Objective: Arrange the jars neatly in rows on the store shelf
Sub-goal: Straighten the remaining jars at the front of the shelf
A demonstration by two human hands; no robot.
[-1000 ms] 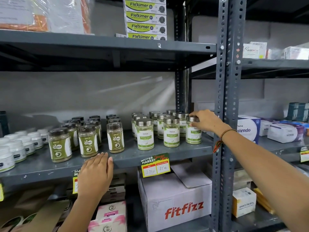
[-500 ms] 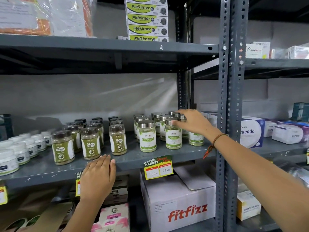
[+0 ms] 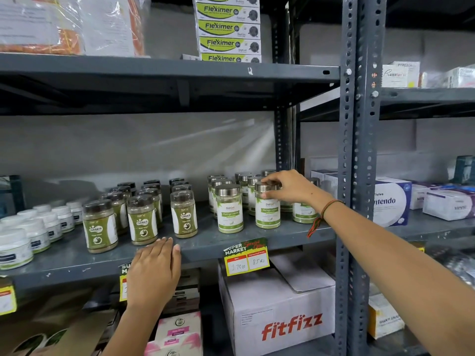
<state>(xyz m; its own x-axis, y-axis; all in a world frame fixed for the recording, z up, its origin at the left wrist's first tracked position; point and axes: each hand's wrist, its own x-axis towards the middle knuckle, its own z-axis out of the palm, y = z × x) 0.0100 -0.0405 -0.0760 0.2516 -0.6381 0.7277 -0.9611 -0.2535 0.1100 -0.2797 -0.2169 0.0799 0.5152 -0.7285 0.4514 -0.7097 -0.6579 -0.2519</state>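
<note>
Fingers [image 3: 267,194] of right hand [image 3: 291,187] now closed around middle front jar [image 3: 267,208] lid, off the end jar; left hand [image 3: 154,273] flat, empty.

Open air above the jars [image 3: 230,211], up to the underside of the upper shelf [image 3: 164,70]. Bare strip along the front lip of the shelf [image 3: 205,246], part-covered by the left hand [image 3: 154,273]. Blocked rightward by the upright post [image 3: 359,176]; narrow gaps only between jar rows.

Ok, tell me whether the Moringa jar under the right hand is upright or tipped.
Upright. The Moringa jar stands flat on the shelf, steel lid up, label level; the right hand grips its lid.
</note>
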